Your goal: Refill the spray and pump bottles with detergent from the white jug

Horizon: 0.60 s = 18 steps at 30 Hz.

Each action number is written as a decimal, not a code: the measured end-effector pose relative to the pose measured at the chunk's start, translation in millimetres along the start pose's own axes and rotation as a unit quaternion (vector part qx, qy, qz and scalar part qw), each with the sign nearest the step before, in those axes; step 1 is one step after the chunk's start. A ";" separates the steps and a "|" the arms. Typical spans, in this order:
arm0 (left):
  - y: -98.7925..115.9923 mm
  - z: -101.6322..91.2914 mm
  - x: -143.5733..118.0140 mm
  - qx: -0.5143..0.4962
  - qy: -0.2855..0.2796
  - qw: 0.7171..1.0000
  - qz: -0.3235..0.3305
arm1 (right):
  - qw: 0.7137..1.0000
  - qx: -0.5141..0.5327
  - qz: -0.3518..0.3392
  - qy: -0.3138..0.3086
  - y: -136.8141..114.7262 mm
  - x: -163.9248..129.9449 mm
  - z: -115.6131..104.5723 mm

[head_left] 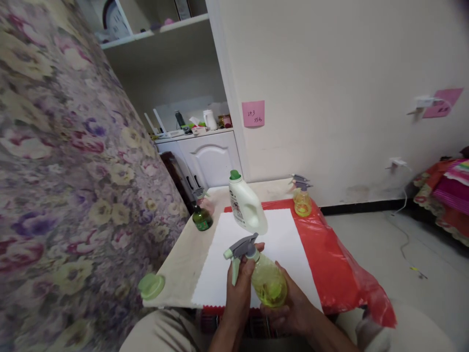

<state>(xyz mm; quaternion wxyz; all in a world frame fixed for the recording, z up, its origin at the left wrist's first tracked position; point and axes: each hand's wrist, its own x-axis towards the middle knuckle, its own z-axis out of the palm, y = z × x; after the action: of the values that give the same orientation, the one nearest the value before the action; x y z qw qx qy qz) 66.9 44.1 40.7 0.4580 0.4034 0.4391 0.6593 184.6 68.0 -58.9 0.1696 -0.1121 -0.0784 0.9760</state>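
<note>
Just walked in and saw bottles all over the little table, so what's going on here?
A seated person holds a yellow spray bottle over the table's near edge. The left hand grips its neck just under the grey trigger head, and the right hand cups its base. Behind it, a white jug with a green cap stands on a white sheet. A second yellow sprayer and a green bottle stand further back, and a loose green lid lies at the left corner.
</note>
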 end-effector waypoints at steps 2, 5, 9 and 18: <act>-2.4 -0.3 2.7 -0.017 -0.025 0.999 -0.035 | 1.000 0.020 -0.003 -0.015 1.1 1.5 -1.2; -3.5 -0.5 5.5 -0.030 -0.045 0.997 -0.062 | 0.999 0.035 -0.009 -0.015 2.3 2.4 -1.3; -8.8 1.9 8.3 -0.025 -0.042 0.998 -0.044 | 0.999 0.040 -0.025 0.016 3.9 4.7 -1.0; -17.7 1.7 14.8 -0.034 -0.042 0.996 -0.070 | 0.999 0.053 0.009 0.006 0.7 3.7 -8.2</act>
<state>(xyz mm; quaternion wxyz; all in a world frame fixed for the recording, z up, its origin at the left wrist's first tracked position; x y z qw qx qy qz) 69.2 62.1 26.3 0.5345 0.3831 0.4238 0.6228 182.9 69.6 -67.7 0.1668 -0.1100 -0.0241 0.9795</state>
